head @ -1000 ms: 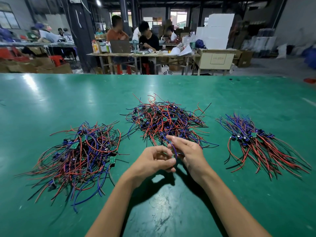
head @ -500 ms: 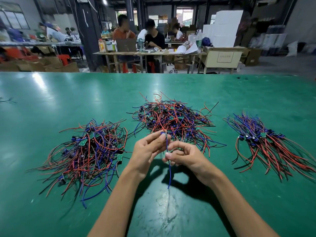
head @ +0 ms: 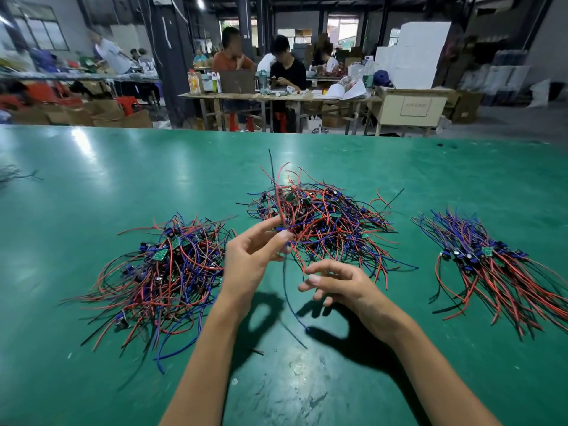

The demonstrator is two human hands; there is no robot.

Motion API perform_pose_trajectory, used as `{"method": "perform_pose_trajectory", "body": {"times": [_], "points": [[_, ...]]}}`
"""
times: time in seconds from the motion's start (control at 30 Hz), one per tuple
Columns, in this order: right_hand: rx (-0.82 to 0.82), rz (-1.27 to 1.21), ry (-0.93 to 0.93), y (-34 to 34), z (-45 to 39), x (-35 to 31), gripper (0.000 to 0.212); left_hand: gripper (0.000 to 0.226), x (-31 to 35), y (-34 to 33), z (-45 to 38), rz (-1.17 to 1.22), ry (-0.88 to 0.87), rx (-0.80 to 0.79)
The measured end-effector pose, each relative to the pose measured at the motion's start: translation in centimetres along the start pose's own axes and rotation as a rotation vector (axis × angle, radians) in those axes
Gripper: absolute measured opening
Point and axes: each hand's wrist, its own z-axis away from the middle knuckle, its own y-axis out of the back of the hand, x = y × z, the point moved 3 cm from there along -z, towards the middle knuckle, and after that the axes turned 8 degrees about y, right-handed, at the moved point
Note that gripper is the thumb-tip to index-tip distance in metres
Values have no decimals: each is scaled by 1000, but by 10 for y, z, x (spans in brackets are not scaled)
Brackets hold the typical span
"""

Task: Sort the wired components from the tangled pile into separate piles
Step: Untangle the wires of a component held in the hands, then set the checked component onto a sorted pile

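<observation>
Three heaps of red, blue and black wired components lie on the green table [head: 92,179]. A loose pile [head: 159,272] is at the left, the tangled pile [head: 332,222] in the middle, and a combed, aligned pile [head: 491,265] at the right. My left hand [head: 252,259] pinches one wired component [head: 284,290] at the near edge of the tangled pile. Its red and black leads stick upward, and its blue wire hangs down to the table. My right hand [head: 338,284] hovers just right of that blue wire with loosely curled fingers, holding nothing.
A stray wire bit [head: 256,352] lies near my left forearm. A few wires [head: 18,176] lie at the table's far left edge. Beyond the far edge, people sit at work tables [head: 276,96] among boxes and cartons.
My left hand has risen, pulling the component's leads up out of the tangled pile. My right hand has let go of the blue wire and dropped back toward me.
</observation>
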Motion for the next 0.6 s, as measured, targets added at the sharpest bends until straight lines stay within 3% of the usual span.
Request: {"method": "perform_pose_trajectory", "body": {"times": [0.13,0.23,0.3,0.4,0.5,0.6], "points": [[-7,55,-13,0,-3,0,38,24,30,59,-13,-638,-146,362],[1,75,-14,-1,-4,1,37,25,41,93,-25,-1243,-23,570],[4,80,-11,-1,-4,1,37,28,40,94,-29,-1468,120,642],[5,91,-9,-1,-4,1,38,27,34,72,-39,-1575,11,627],[17,89,0,-1,-5,2,37,25,18,40,-65,-1748,-190,418],[56,64,10,1,-6,4,30,25,-5,24,-91,-1919,-126,280]]}}
